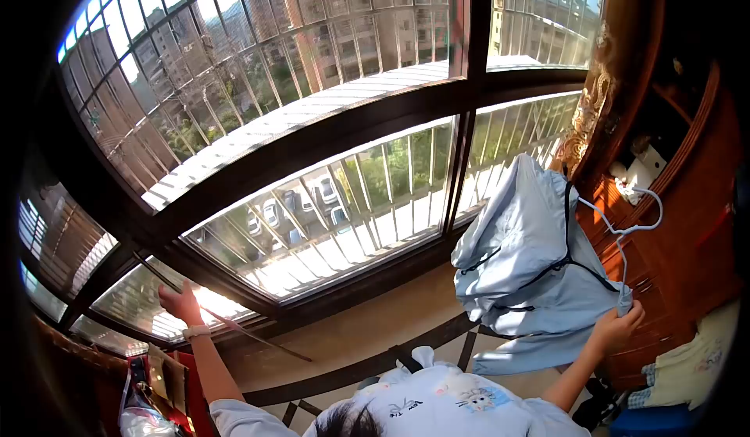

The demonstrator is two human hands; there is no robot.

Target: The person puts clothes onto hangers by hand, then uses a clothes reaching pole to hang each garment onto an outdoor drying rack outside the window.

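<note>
My left hand (181, 306) is closed around a long thin pole (254, 335) that slants from the window frame down toward the floor. At the right, my right hand (616, 331) grips one end of a pale clothes hanger (623, 253), at the edge of a light blue jacket (519, 242). The hanger's hook curves out to the right of the jacket. Dark trim or cords run across the jacket, which hangs in folds in front of the low window. Most of the hanger's other arm is hidden by the cloth.
Large dark-framed windows (312, 128) with outside bars fill the far side. A wooden cabinet (680, 203) stands at the right, with a white object (644, 167) on its shelf. Red bags (195, 390) are at lower left; folded clothes (691, 363) lie above a blue stool (652, 421).
</note>
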